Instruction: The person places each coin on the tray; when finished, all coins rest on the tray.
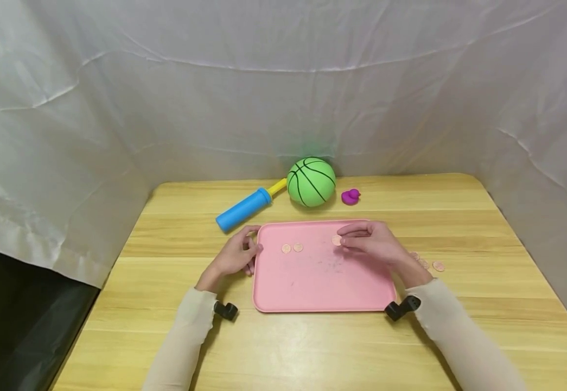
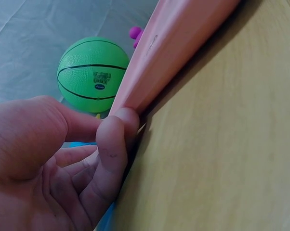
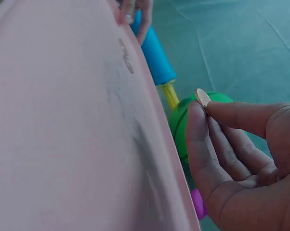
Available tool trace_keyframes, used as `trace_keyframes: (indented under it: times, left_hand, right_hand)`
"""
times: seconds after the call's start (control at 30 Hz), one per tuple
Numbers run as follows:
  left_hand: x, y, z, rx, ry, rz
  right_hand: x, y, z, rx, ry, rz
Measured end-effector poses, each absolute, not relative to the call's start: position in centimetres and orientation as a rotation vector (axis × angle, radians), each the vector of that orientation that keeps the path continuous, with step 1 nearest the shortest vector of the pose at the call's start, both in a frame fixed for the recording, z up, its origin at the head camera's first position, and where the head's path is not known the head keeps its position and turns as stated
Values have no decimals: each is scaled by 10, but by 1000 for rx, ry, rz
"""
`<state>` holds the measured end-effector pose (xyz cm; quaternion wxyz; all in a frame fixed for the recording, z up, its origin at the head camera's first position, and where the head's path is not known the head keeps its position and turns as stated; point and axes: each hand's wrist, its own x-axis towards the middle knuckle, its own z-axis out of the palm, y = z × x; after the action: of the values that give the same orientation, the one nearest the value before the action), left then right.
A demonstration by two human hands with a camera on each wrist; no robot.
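A pink tray (image 1: 307, 288) lies on the wooden table. At its left rim, my left hand (image 1: 236, 254) pinches the edge between thumb and fingers; the left wrist view shows the fingertips (image 2: 111, 139) against the rim. Over the tray's right half, my right hand (image 1: 377, 243) holds a copper-coloured coin (image 1: 336, 240) between thumb and index finger. The right wrist view shows that coin (image 3: 202, 97) tilted, above the tray surface. Two similar coins, a left one (image 1: 286, 248) and a right one (image 1: 298, 247), lie flat side by side in the tray's upper left part.
Several more coins (image 1: 438, 266) lie on the table right of the tray, partly hidden by my right wrist. Behind the tray are a blue pump (image 1: 244, 209) with a yellow end, a green basketball (image 1: 311, 182) and a purple rubber duck (image 1: 350, 197). A pale curtain (image 1: 224, 108) encloses the table.
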<state>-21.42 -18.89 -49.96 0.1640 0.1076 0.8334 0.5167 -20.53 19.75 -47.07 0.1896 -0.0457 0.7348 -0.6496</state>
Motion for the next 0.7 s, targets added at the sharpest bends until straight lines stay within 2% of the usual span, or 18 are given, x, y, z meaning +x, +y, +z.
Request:
trace_keyframes:
  times: [0.37, 0.7]
  left_hand:
    - [-214, -187, -498, 314, 2379, 1482]
    - [-216, -188, -499, 319, 2381, 1476]
  right_hand:
    - [-212, 173, -481, -198, 2132, -1793]
    - [-221, 151, -484, -87, 2117, -1740]
